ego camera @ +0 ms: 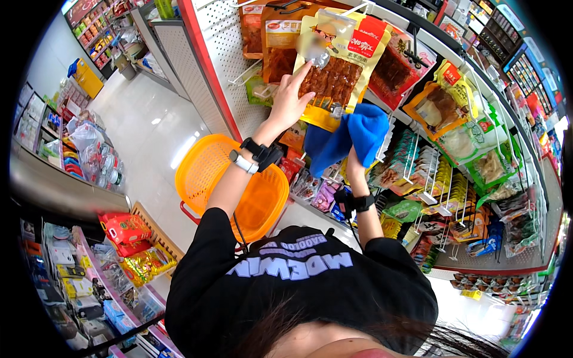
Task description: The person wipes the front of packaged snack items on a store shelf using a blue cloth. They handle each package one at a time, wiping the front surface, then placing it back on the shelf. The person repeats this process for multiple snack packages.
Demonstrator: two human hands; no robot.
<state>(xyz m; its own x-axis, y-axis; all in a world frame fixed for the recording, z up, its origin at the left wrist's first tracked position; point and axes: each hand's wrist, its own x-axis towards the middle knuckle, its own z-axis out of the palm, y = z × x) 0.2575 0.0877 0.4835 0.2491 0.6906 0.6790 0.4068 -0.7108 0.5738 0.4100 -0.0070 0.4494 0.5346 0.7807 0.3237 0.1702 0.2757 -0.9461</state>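
Observation:
A yellow and red plastic food pouch (pixel 333 83) with brown skewered pieces showing through its clear window hangs at the top of the pegboard rack. My left hand (pixel 288 99) lies against its left front side, index finger stretched up the pouch and thumb apart. Bunched in my right hand (pixel 355 164) is a blue cloth (pixel 365 129), just below the pouch's lower right corner. Part of the cloth drapes left beneath the pouch; it hides most of my right fingers.
An orange plastic shopping basket (pixel 190 172) is below my left forearm. Brown pouches (pixel 280 58) hang to the left of the yellow one, and a red-edged pouch (pixel 398 67) hangs to its right. White display hooks (pixel 432 176) jut out at right. Red packs (pixel 127 228) lie at lower left.

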